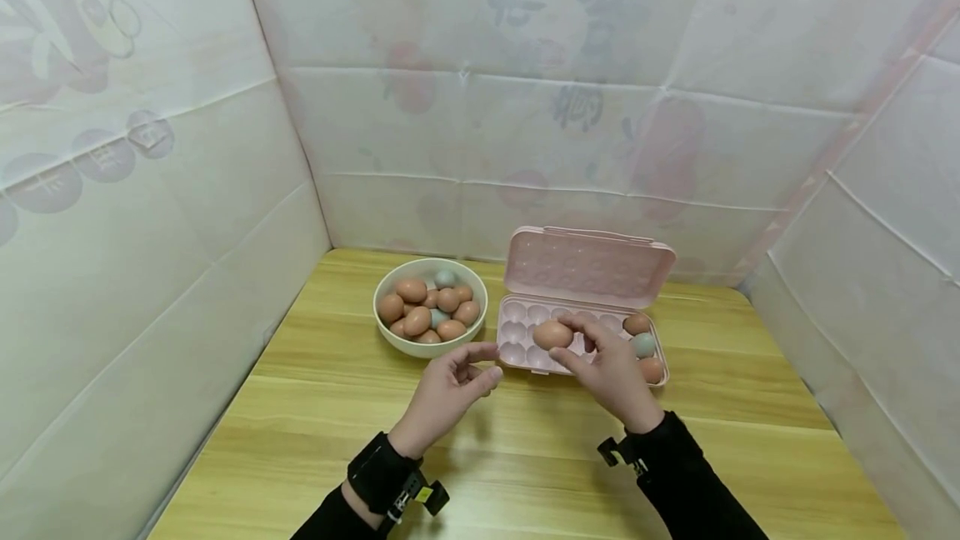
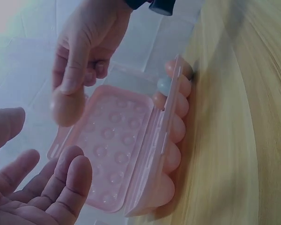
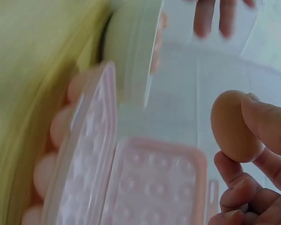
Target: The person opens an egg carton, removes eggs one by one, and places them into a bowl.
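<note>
Between thumb and fingers, my right hand [image 1: 611,369] pinches a brown egg [image 1: 552,335] above the pink egg carton [image 1: 517,300]. The same egg [image 3: 235,125] shows large in the right wrist view, held at its side. Three eggs sit in the carton's right-end column: a brown one [image 1: 636,323] at the back, a pale blue-green one [image 1: 642,346] in the middle, another brown one [image 1: 650,370] in front. My left hand [image 1: 448,390], fingers loosely bent and holding nothing, hovers between bowl and carton. In the left wrist view its fingers [image 2: 70,183] spread apart, palm up.
A cream bowl [image 1: 382,335] of brown and pale blue-green eggs stands left of the carton. The carton's lid [image 1: 588,265] leans back, raised, near the rear wall [image 1: 480,132]. All this stands on a wooden table [image 1: 315,407] with cloth-like walls on three sides.
</note>
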A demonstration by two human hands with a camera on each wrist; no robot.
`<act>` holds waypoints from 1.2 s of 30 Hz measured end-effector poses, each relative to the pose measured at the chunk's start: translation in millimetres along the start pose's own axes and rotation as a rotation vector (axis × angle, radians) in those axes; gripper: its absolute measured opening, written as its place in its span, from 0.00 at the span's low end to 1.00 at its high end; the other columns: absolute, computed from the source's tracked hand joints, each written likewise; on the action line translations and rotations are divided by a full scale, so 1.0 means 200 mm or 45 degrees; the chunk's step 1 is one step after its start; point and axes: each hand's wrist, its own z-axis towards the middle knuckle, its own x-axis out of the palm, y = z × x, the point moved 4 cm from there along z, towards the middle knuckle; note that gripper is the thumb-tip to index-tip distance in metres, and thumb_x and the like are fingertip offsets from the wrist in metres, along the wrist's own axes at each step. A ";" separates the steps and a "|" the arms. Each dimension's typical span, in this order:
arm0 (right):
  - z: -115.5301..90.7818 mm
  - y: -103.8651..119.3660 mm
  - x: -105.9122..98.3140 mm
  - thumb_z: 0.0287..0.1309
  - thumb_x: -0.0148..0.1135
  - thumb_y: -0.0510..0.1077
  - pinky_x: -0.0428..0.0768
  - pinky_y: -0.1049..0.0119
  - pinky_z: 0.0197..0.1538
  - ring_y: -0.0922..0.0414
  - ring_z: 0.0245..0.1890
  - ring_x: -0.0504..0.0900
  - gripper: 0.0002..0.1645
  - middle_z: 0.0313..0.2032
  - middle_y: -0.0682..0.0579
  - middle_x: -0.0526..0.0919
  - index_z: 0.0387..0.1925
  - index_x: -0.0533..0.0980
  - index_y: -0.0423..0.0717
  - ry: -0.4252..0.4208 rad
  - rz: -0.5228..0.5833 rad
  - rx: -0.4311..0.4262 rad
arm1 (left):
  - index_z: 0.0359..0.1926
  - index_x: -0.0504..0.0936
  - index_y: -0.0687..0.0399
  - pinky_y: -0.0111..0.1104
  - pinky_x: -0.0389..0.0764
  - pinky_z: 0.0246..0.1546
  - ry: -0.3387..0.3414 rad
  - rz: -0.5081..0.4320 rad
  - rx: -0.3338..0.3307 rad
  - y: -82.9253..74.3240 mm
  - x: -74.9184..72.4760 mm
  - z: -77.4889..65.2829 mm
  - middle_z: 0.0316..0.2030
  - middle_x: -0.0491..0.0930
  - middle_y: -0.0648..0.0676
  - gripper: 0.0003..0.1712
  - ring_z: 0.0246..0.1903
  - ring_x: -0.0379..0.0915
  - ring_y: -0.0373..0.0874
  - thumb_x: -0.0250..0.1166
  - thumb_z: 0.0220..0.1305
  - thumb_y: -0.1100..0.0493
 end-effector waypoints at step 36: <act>-0.12 0.23 0.21 0.55 0.82 0.40 0.79 0.66 0.45 0.59 0.48 0.81 0.32 0.56 0.52 0.89 0.62 0.82 0.51 0.121 0.083 -0.193 | 0.65 0.83 0.56 0.27 0.88 0.46 0.107 -0.066 0.052 -0.02 0.04 0.00 0.57 0.87 0.61 0.26 0.46 0.87 0.38 0.75 0.69 0.55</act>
